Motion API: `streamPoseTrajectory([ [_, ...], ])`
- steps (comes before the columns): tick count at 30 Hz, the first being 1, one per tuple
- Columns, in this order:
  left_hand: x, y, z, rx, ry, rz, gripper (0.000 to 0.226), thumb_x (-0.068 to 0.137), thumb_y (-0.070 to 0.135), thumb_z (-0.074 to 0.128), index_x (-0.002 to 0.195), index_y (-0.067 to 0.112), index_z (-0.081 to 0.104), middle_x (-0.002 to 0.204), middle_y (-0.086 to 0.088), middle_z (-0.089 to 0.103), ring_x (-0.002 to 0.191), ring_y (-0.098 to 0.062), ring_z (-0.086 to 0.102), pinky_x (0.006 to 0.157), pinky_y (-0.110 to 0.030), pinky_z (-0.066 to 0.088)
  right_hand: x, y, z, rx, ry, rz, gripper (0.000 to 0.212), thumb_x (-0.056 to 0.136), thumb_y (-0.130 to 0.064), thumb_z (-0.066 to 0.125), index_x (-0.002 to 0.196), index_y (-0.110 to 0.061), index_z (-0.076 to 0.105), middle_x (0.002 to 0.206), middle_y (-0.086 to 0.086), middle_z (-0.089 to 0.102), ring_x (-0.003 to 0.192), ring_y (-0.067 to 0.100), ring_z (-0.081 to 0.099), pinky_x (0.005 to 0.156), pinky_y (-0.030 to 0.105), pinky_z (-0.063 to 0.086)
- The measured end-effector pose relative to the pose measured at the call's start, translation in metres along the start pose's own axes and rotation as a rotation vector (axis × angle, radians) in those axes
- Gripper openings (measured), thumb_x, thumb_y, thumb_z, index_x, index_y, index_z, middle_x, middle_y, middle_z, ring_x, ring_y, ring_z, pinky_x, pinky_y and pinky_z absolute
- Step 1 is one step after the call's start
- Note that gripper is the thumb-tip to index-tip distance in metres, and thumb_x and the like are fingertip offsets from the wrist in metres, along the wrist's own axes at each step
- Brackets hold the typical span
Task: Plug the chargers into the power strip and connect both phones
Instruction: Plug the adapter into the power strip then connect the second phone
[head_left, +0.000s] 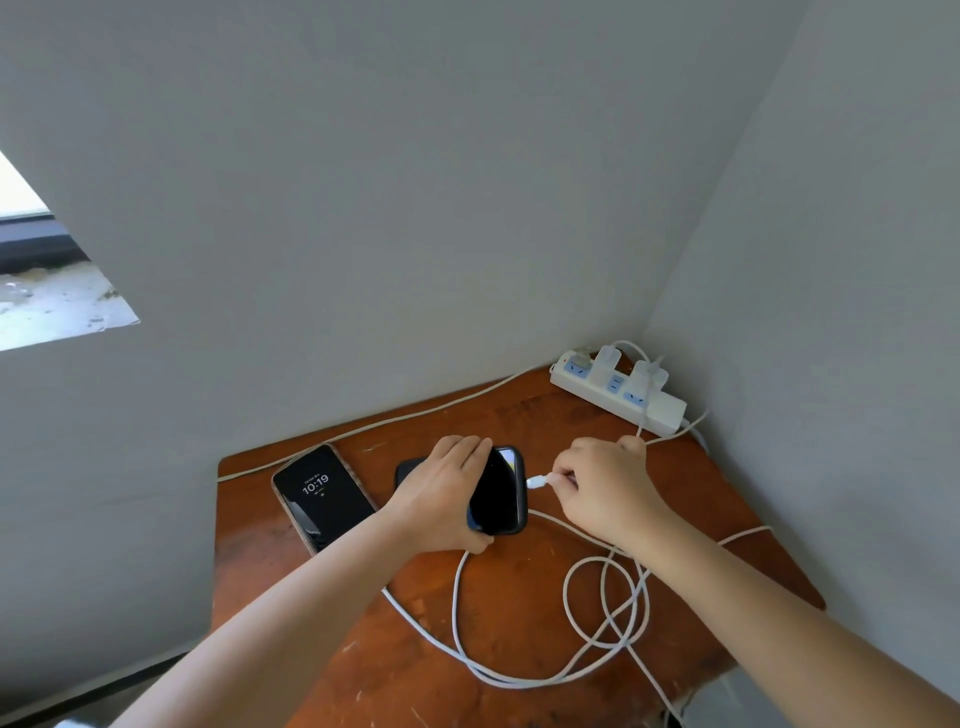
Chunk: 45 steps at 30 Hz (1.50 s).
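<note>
Scuffed reddish-brown wooden corner table (519, 597): left hand (447, 493) grips dark-cased black phone (500, 491); right hand (602, 483) pinches white cable plug (537, 482) just beside phone's edge. Next: align w/ port, push in.

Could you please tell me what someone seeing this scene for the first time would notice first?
Mid-table, the left hand steadies a dark phone in a black case while the right hand brings a white cable plug close to its edge, not visibly inserted. To the left, a second phone with a lit screen reading 10:19 lies flat on the reddish-brown wooden table. In the far right corner sits a white power strip carrying two white chargers.
</note>
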<state>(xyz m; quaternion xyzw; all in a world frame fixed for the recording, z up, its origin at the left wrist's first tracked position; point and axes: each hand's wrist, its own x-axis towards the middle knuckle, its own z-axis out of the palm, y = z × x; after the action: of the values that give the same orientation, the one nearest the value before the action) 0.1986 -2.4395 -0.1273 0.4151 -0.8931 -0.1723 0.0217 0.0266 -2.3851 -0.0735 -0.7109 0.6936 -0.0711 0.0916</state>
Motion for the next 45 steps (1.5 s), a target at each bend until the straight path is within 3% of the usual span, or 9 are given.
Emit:
streamPoseTrajectory([
  [4, 0.0, -0.004, -0.003, -0.028, 0.011, -0.002, 0.098, 0.067, 0.047, 0.069, 0.142, 0.015, 0.015, 0.149, -0.004, 0.025, 0.136, -0.021, 0.017, 0.109, -0.028, 0.022, -0.002, 0.002, 0.002, 0.078, 0.015, -0.002, 0.021, 0.093, -0.023, 0.048, 0.102, -0.015, 0.065, 0.08, -0.006, 0.052, 0.072, 0.01, 0.043, 0.077, 0.027, 0.021],
  [13, 0.0, -0.007, -0.002, -0.062, 0.035, -0.019, 0.099, 0.065, 0.047, 0.071, 0.142, 0.015, 0.017, 0.148, -0.004, 0.028, 0.135, -0.021, 0.02, 0.107, -0.029, 0.026, 0.0, -0.002, -0.004, 0.034, -0.065, -0.06, 0.021, 0.093, -0.023, 0.05, 0.102, -0.013, 0.065, 0.094, 0.003, 0.064, 0.077, 0.009, 0.043, 0.087, 0.03, 0.029],
  [18, 0.0, -0.005, 0.0, -0.052, 0.04, 0.007, 0.098, 0.066, 0.047, 0.07, 0.142, 0.016, 0.017, 0.148, -0.002, 0.028, 0.135, -0.02, 0.019, 0.106, -0.027, 0.027, 0.007, -0.006, -0.01, 0.067, -0.107, -0.007, 0.021, 0.093, -0.023, 0.048, 0.1, -0.013, 0.065, 0.086, 0.0, 0.059, 0.088, 0.018, 0.056, 0.085, 0.031, 0.033],
  [21, 0.0, -0.005, 0.001, -0.06, 0.057, -0.004, 0.098, 0.065, 0.046, 0.071, 0.141, 0.015, 0.017, 0.148, -0.002, 0.028, 0.135, -0.02, 0.019, 0.106, -0.027, 0.028, 0.007, -0.006, -0.006, 0.12, -0.054, 0.007, 0.021, 0.093, -0.021, 0.048, 0.099, -0.012, 0.066, 0.081, -0.006, 0.051, 0.079, 0.014, 0.051, 0.084, 0.03, 0.032],
  [24, 0.0, -0.005, -0.001, -0.075, 0.062, -0.015, 0.098, 0.065, 0.045, 0.072, 0.141, 0.015, 0.017, 0.147, -0.003, 0.029, 0.135, -0.02, 0.02, 0.107, -0.028, 0.028, 0.004, -0.005, 0.0, 0.065, 0.036, -0.038, 0.021, 0.092, -0.022, 0.049, 0.101, -0.012, 0.066, 0.086, 0.0, 0.061, 0.077, 0.012, 0.05, 0.081, 0.028, 0.024],
  [27, 0.001, -0.006, -0.002, -0.076, 0.065, -0.023, 0.098, 0.065, 0.045, 0.072, 0.141, 0.015, 0.018, 0.147, -0.002, 0.029, 0.135, -0.02, 0.02, 0.107, -0.028, 0.028, -0.001, -0.007, 0.0, -0.085, 0.203, -0.176, 0.003, 0.077, -0.012, 0.071, 0.078, -0.01, 0.072, 0.072, 0.004, 0.07, 0.067, 0.02, 0.064, 0.081, 0.036, 0.038],
  [29, 0.002, -0.006, -0.002, -0.069, 0.069, -0.022, 0.097, 0.066, 0.046, 0.071, 0.141, 0.016, 0.018, 0.147, -0.002, 0.029, 0.135, -0.02, 0.02, 0.107, -0.028, 0.028, -0.002, -0.006, -0.001, -0.155, 0.283, -0.254, 0.016, 0.055, -0.01, 0.086, 0.059, -0.014, 0.071, 0.053, -0.001, 0.066, 0.051, 0.014, 0.063, 0.078, 0.041, 0.05],
  [34, 0.003, -0.003, 0.002, -0.021, 0.034, 0.014, 0.096, 0.067, 0.046, 0.069, 0.141, 0.014, 0.017, 0.148, -0.003, 0.028, 0.135, -0.021, 0.018, 0.108, -0.026, 0.024, -0.007, 0.005, 0.001, -0.308, 0.207, -0.379, 0.02, 0.052, -0.007, 0.085, 0.051, -0.017, 0.067, 0.047, -0.001, 0.06, 0.052, 0.012, 0.059, 0.085, 0.035, 0.029],
  [45, 0.008, -0.001, 0.008, 0.077, -0.045, 0.059, 0.097, 0.07, 0.041, 0.067, 0.142, 0.01, 0.01, 0.151, -0.007, 0.02, 0.138, -0.024, 0.011, 0.111, -0.028, 0.018, -0.012, 0.018, 0.023, -0.253, 0.259, -0.371, 0.022, 0.051, -0.004, 0.084, 0.05, -0.016, 0.065, 0.049, -0.003, 0.06, 0.052, 0.013, 0.06, 0.085, 0.033, 0.029],
])
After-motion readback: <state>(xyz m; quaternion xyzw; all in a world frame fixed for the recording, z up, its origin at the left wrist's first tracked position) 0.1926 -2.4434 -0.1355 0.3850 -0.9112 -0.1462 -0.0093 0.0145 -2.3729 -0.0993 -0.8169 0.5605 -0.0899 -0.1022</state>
